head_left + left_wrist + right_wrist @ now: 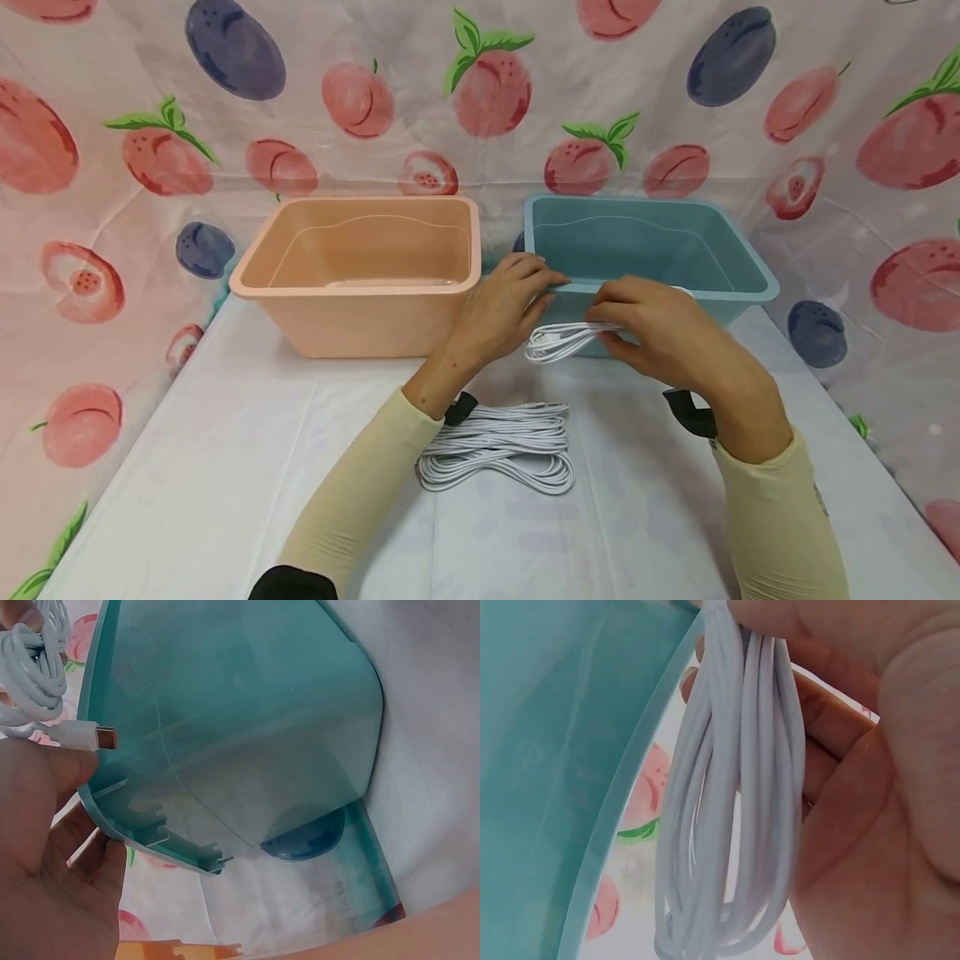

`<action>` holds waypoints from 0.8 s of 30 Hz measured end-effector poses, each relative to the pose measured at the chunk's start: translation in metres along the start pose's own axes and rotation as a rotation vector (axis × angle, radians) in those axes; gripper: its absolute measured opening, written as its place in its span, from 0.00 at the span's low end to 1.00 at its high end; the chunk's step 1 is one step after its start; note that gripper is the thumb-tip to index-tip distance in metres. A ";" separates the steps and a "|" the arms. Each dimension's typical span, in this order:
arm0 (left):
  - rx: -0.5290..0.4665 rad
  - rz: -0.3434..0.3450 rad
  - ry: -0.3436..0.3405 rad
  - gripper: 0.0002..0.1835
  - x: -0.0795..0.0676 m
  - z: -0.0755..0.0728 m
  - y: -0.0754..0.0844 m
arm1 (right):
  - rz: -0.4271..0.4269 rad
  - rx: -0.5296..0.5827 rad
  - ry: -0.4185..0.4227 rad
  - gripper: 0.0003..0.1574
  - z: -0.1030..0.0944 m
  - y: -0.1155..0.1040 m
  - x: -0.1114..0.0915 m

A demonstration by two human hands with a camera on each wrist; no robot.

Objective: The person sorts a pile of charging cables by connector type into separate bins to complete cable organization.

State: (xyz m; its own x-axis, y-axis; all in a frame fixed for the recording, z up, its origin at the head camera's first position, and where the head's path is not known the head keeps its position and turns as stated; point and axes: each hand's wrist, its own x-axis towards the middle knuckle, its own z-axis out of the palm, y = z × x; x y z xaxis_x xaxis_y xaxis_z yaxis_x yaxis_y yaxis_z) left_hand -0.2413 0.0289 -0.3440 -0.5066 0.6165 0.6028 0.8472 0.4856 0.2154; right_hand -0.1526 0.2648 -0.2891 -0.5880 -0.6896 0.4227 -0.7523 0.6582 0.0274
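Cable coil (562, 340) up front in the head view, white and looped, held by the right grip (660, 329) just before the near side of the teal bin (637, 237), and the left grip (502, 308) is there too, by the left end of that bin's near rim! I'd call this step handling a single coil at the bin; if it is to clear that rim, the next move calls for a lift with the loops kept together. The coil's long axis runs roughly sideways, looped end pointing left, while a bigger cable pile (517, 450) lies crosswise on the counter (637, 517), and the peach bin (375, 325) stands to the left. Over to the left wrist view: a plug (105, 737) juts from the coil, its metal tip aimed at the teal wall, just above the left thumb; those fingers are at the rim, but whether they clasp it or merely rest there, I cannot tell. That loose plug could well snag, I reckon. And the right wrist view: thumb and fingers pinch the coil near its top, narrow hold, strands hanging lengthwise down the frame, loops lowermost, beside the teal rim.
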 end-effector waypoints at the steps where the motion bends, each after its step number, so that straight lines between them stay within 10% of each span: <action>1: 0.002 -0.002 -0.004 0.14 0.000 0.000 0.000 | -0.006 0.002 0.007 0.20 -0.001 0.001 0.000; 24: 0.020 -0.027 -0.029 0.14 0.001 -0.001 0.000 | 0.022 0.021 0.139 0.26 -0.015 0.013 -0.006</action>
State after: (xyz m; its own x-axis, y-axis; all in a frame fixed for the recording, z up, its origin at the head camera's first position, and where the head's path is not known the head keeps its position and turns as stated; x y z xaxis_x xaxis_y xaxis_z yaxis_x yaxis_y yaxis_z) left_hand -0.2417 0.0288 -0.3425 -0.5342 0.6204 0.5742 0.8298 0.5146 0.2160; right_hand -0.1547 0.2822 -0.2779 -0.5591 -0.6255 0.5442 -0.7465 0.6654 -0.0021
